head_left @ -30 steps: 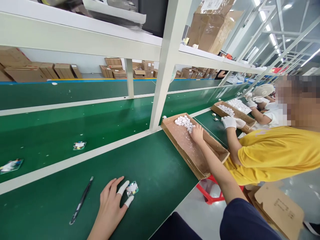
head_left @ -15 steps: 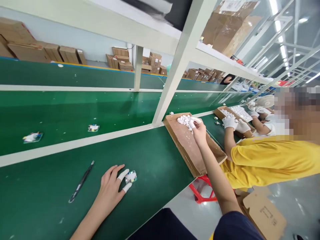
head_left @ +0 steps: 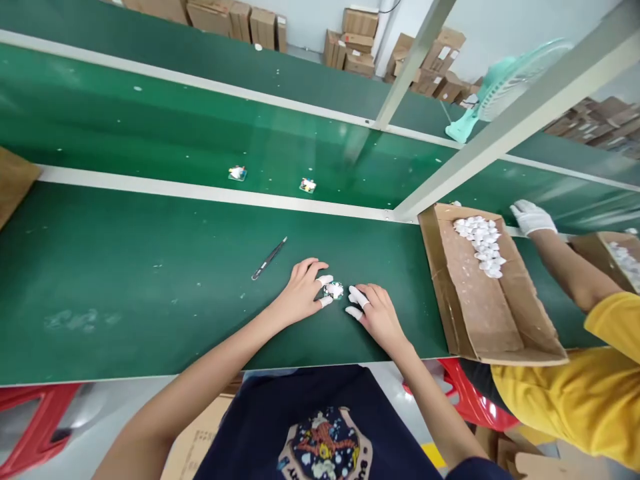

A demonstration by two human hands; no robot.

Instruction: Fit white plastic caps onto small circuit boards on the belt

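Observation:
My left hand [head_left: 301, 295] rests on the green belt [head_left: 150, 280] with white finger cots on thumb and forefinger. These pinch a small shiny part [head_left: 333, 290] flat on the belt. My right hand [head_left: 376, 315], also wearing cots, lies just right of that part, its curled fingertips almost touching it. Whatever they hold is hidden. Left of my hands lie black tweezers [head_left: 269, 259]. An open cardboard box [head_left: 480, 313] with several small white pieces [head_left: 481, 244] stands to the right.
A co-worker in a yellow shirt [head_left: 575, 393] reaches a gloved hand [head_left: 531, 217] past the box. Two small parts [head_left: 237, 173] lie on the far belt lane. A white frame post [head_left: 500, 127] slants overhead. A green fan [head_left: 500, 83] and stacked cartons [head_left: 350, 43] stand behind.
My right hand left the box of white pieces and came back beside the small part. My view swung down and left. The left hand stays on the part.

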